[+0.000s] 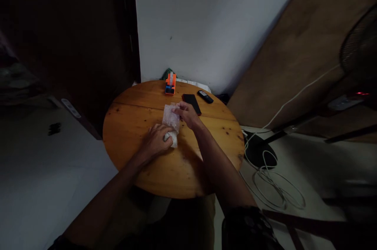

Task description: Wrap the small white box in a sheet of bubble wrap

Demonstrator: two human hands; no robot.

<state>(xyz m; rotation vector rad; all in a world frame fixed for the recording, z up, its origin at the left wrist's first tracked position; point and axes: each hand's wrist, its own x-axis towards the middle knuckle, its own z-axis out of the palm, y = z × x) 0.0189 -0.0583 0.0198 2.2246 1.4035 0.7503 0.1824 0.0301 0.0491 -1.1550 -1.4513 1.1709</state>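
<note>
A strip of clear bubble wrap (170,116) lies on the round wooden table (132,163), its near end bunched into a whitish roll. Fingers of my left hand (159,138) are curled round this rolled end; whatever it may enclose is hidden. At the far end, my right hand (188,114) pinches the upper right edge of the wrap between thumb and fingers. Just beyond my right hand lies a flat black rectangular item (192,103) with red edges, partly covered by the hand.
An orange tape dispenser (170,84) stands near the table's back edge. A black handset (205,96) lies at the back right. The wall (206,26) rises behind. To the right are a standing fan (361,42) and a coiled white cable (271,183) on the floor.
</note>
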